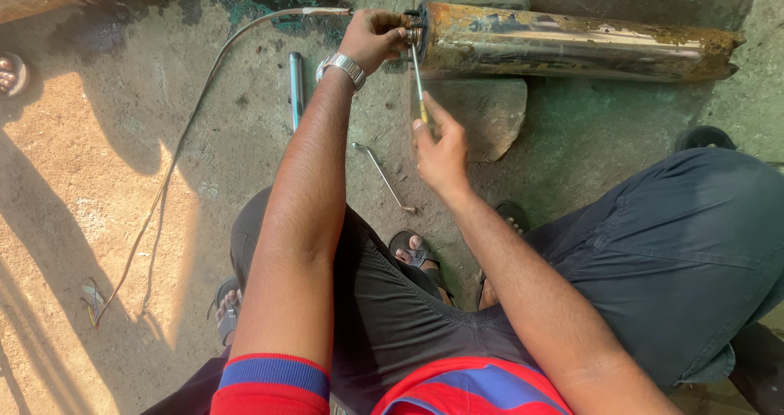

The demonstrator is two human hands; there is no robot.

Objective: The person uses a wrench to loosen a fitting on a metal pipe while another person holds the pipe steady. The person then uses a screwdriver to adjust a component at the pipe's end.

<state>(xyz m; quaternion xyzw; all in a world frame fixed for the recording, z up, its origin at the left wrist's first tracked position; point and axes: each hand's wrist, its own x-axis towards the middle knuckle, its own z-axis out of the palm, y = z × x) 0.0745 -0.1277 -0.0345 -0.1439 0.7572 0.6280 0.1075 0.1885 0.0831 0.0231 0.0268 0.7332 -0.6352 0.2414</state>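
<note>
1. A long rusty metal cylinder (572,43) is seen lying on its side across the top of the view, propped on a flat stone block (482,117) on the concrete ground (596,137).
2. The near end of the cylinder (416,31) is gripped by the left hand (371,39), fingers closed around the fitting there; a metal wristwatch (341,68) is worn on that wrist.
3. A screwdriver (418,80) is held in the right hand (441,153), fingers wrapped round the handle, the shaft pointing up so that the tip meets the cylinder's end just beside the left hand's fingers.
4. What lies inside the cylinder cannot be told; only the end fitting is shown, partly hidden by the left hand.
5. A grey cable (188,129) is seen running from the cylinder's end, curving down to the left over the ground, with bare coloured wire ends (91,296) at its far tip.
6. A short shiny metal rod (296,88) is lying on the ground left of the left forearm, and a bent metal tool (384,176) is lying between the two forearms, touched by neither hand.
7. Sandalled feet (416,256) are planted below, under dark trousers.
</note>
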